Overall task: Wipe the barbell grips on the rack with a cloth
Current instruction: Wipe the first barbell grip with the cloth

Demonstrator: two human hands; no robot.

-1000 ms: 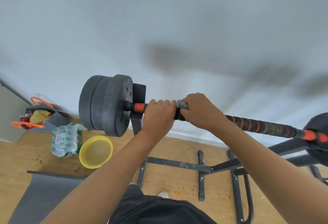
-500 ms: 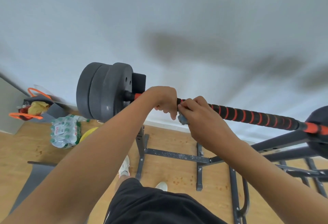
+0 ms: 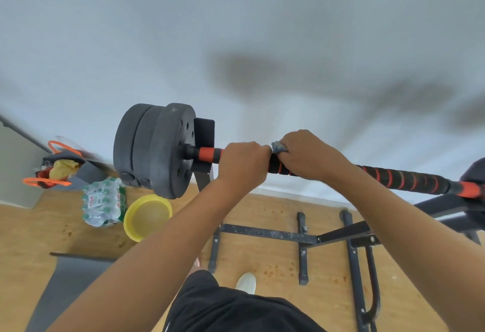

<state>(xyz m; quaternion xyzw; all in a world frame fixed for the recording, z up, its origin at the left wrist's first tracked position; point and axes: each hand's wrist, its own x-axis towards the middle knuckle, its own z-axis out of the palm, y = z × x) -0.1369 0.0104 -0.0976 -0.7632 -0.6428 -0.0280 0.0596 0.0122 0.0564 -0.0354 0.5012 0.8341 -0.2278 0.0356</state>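
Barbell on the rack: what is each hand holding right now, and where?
The left hand grips the barbell just inside the orange collar. The right hand holds a grey cloth wrapped against the striped bar beside it.

One barbell (image 3: 399,180), one cloth (image 3: 278,147), two hands — one yellow bowl (image 3: 148,217).

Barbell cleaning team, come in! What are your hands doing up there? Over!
Left hand grips the barbell bare. Right hand grips the cloth around the striped grip. Hands side by side near the weight plates. Nothing in the way.
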